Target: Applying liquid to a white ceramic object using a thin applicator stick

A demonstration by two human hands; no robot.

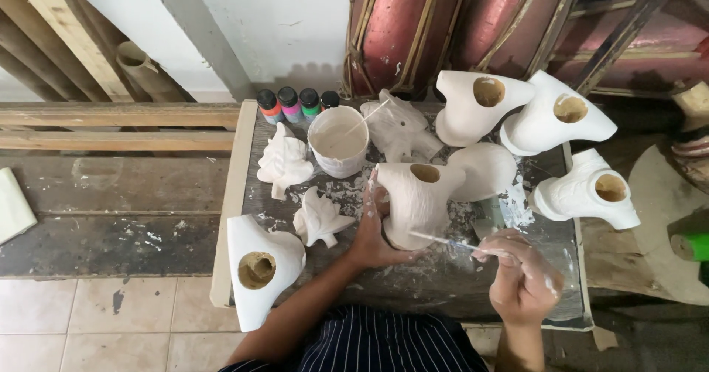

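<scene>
Figurine point(417, 198), white and hollow with a round hole at its top, stands upright near the middle of the desk point(443, 280), just in front of the person. The left hand point(373, 231) grasps its side and base, seemingly to steady it so it does not tip or turn under the strokes. The right hand point(521, 272) pinches a thin brush point(443, 240), whose tip touches the figurine's lower flank; the pencil-like grip probably gives fine control. Both hands are smeared with white.

A white cup point(338, 141) of white paint, a stick leaning in it, sits just behind the figurine, within easy reach for dipping. Four small paint bottles point(295, 104) with orange, pink, green and dark caps line the desk's back edge, likely kept out of the way.

Counting the hollow white pieces with holes: five, namely the held one, one at the front left corner point(262, 268), two at the back right point(480, 102) point(561, 117), and one at the right edge point(591, 191). A rounded white piece point(487, 169) lies behind the held one. Two leaf-like casts point(284, 161) point(319, 220) and one lumpy cast point(399, 128) lie around the cup, apparently spread apart so wet surfaces do not touch.
</scene>
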